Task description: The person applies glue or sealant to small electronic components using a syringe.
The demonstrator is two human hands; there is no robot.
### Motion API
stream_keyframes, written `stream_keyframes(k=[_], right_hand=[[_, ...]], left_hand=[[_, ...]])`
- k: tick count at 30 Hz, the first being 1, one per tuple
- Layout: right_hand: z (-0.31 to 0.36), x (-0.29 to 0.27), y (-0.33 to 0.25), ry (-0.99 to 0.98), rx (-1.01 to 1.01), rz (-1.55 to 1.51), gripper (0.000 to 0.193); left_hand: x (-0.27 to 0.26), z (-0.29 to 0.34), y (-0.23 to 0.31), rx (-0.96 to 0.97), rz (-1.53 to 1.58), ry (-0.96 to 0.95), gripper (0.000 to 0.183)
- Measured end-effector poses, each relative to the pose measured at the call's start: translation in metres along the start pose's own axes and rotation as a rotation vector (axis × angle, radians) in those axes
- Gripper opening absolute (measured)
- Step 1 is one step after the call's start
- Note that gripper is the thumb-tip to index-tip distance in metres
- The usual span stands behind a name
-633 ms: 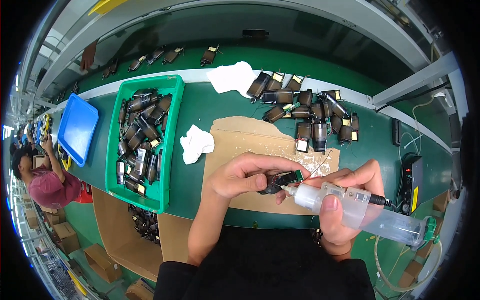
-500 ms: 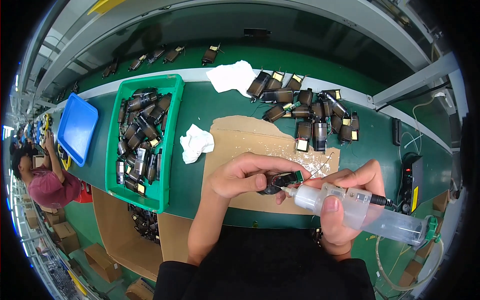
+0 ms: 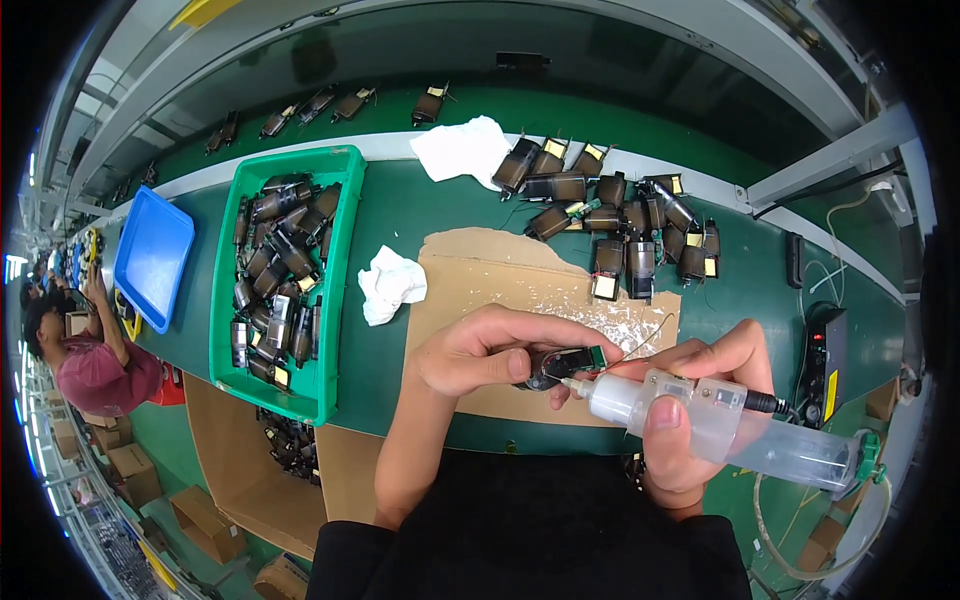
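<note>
My left hand is closed around a small dark translucent-brown electronic unit. A green circuit board shows at the unit's right end, with a thin wire rising from it. In my right hand is a large clear dispensing syringe with a white front part and a green end cap. Its narrow tip meets the unit or lies right beside it; the exact contact is too small to make out. Both hands are over a cardboard sheet spotted with white residue.
Many similar units fill a green bin at left; others lie in a pile at back right. White tissues, a blue tray and a black power box stand around. A hose hangs at right. A co-worker sits far left.
The units on the green strip behind the bench have shifted slightly to the right. My hands, the held unit and the syringe stay nearly in place.
</note>
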State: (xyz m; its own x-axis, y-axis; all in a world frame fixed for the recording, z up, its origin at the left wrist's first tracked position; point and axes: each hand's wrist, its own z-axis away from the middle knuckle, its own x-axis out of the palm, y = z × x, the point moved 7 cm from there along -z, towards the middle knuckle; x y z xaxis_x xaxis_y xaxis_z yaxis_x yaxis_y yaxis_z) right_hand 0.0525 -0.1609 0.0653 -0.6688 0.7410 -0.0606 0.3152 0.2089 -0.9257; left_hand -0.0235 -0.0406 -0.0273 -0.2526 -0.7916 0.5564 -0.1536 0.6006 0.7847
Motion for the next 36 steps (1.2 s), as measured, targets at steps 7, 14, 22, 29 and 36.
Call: stream_keyframes(k=[7, 14, 22, 29, 36], right_hand=[[-0.001, 0.001, 0.001, 0.011, 0.035, -0.032, 0.035], [0.001, 0.0, -0.002, 0.005, 0.0, 0.007, 0.038], [0.013, -0.014, 0.015, 0.031, 0.002, -0.192, 0.04], [0.035, -0.024, 0.123, -0.028, 0.298, 0.265, 0.027], [0.045, -0.04, 0.142, -0.033, 0.436, 0.376, 0.023]], left_hand=[[0.0, 0.0, 0.0, 0.023, 0.004, -0.029, 0.064], [0.002, -0.001, 0.003, 0.068, -0.006, -0.045, 0.062], [-0.007, 0.025, 0.023, -0.024, -0.254, 0.206, 0.051], [-0.048, 0.128, 0.14, -0.25, -1.779, 1.104, 0.041], [-0.128, 0.031, 0.138, -0.101, -1.84, 1.116, 0.031]])
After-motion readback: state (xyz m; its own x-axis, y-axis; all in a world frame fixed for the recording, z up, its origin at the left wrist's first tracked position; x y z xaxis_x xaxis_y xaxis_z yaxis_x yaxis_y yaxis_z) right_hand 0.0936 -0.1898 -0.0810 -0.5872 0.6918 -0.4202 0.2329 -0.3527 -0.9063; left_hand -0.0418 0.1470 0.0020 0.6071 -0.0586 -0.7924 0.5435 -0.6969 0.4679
